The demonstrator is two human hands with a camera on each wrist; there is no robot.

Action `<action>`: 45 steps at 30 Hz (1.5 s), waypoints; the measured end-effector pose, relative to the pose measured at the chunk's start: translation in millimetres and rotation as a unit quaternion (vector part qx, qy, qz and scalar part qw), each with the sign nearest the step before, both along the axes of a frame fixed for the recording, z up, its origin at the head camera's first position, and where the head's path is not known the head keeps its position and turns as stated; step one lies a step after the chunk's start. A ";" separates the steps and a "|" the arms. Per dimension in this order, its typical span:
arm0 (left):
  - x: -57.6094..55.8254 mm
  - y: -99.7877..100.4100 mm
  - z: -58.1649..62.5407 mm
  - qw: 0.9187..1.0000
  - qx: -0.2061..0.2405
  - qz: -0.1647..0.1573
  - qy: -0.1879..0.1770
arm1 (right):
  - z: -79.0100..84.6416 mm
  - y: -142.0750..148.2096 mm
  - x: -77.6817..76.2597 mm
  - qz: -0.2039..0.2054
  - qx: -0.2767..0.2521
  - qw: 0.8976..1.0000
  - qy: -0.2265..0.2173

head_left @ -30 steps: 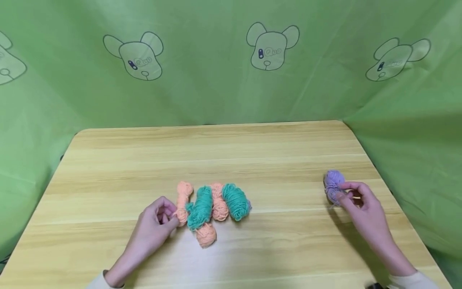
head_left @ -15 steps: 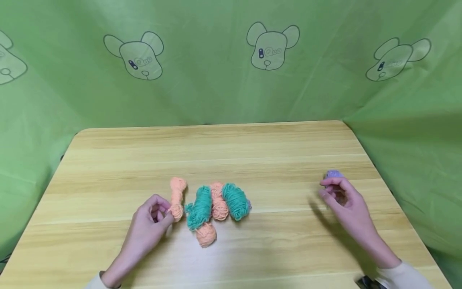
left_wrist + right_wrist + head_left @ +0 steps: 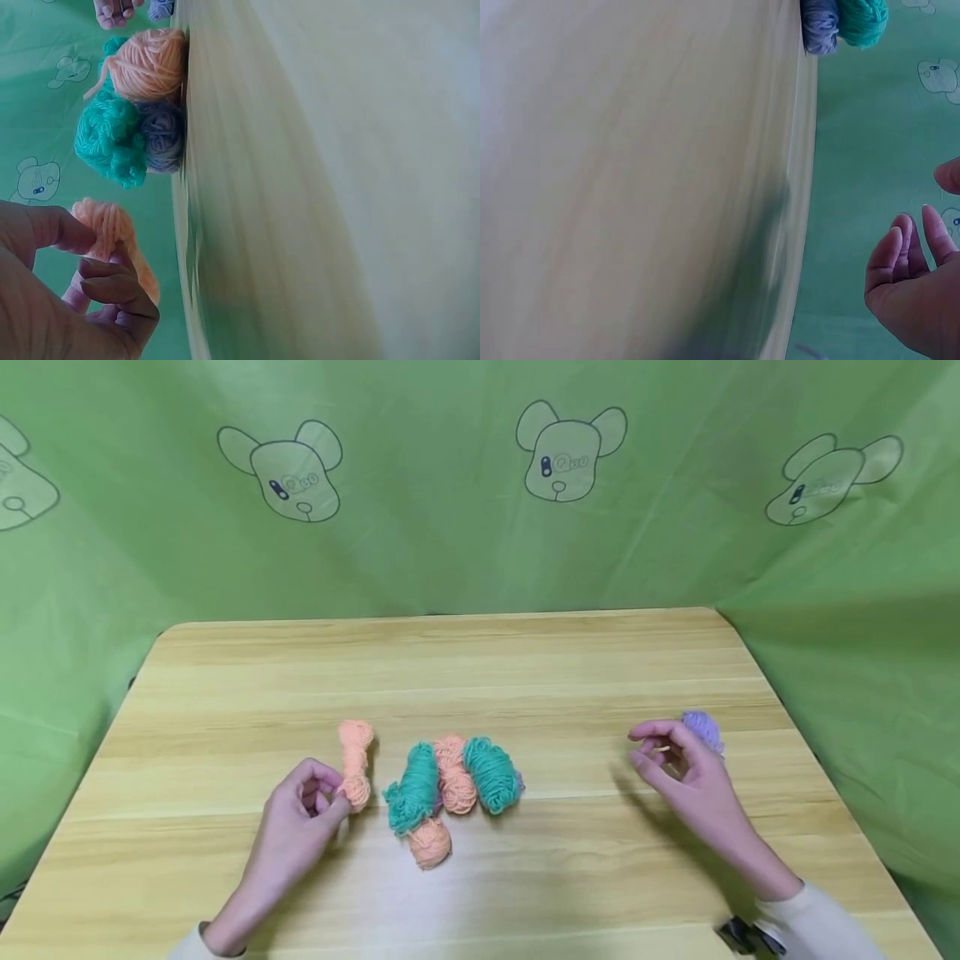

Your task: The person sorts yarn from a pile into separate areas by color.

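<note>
My left hand (image 3: 296, 822) pinches the lower end of a peach yarn skein (image 3: 355, 764), narrow-waisted, at the left of the head view. In the left wrist view, thumb and fingers close on that skein, which appears above the tabletop. Right of it lies a pile: a teal skein (image 3: 415, 787) and a second teal skein (image 3: 492, 775) with a peach skein (image 3: 453, 777) between them. Another peach skein (image 3: 431, 843) pokes out at the front, and bits of purple yarn (image 3: 521, 781) show beneath. My right hand (image 3: 697, 789) hovers with loosely bent fingers, holding nothing.
A purple skein (image 3: 702, 729) sits on the right side of the wooden table (image 3: 570, 893), partly hidden behind the right hand. Green curtain (image 3: 435, 552) printed with bear heads surrounds the table's back and sides. A black object (image 3: 742, 935) shows by the right sleeve.
The left hand has drawn the peach skein left, away from the pile. The right hand has let go of the purple skein and moved left, leaving it on the table.
</note>
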State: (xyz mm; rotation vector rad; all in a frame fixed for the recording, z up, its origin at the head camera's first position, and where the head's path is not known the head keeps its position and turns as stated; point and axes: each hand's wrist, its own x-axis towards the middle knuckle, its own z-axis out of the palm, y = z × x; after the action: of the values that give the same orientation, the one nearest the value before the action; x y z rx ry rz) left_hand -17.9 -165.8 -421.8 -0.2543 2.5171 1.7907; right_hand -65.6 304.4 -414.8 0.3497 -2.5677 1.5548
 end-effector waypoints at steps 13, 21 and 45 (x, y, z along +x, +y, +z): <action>0.3 -9.7 -2.8 1.000 -0.009 0.017 -0.011 | -2.5 -29.4 -9.5 0.055 -0.001 0.998 -0.023; 0.3 -23.8 -2.6 0.999 -0.028 0.028 0.001 | -7.9 -46.8 -11.3 0.101 0.016 0.993 -0.056; 6.2 -60.3 0.4 0.994 -0.094 0.047 -0.008 | -22.5 -81.4 -6.7 0.160 0.050 0.978 -0.121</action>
State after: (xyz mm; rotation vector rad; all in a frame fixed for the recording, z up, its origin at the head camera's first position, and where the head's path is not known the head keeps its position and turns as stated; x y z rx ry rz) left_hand -11.6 -226.1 -421.4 -0.3970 2.7077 1.5736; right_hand -72.3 223.0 -437.3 0.6513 -2.9015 1.6627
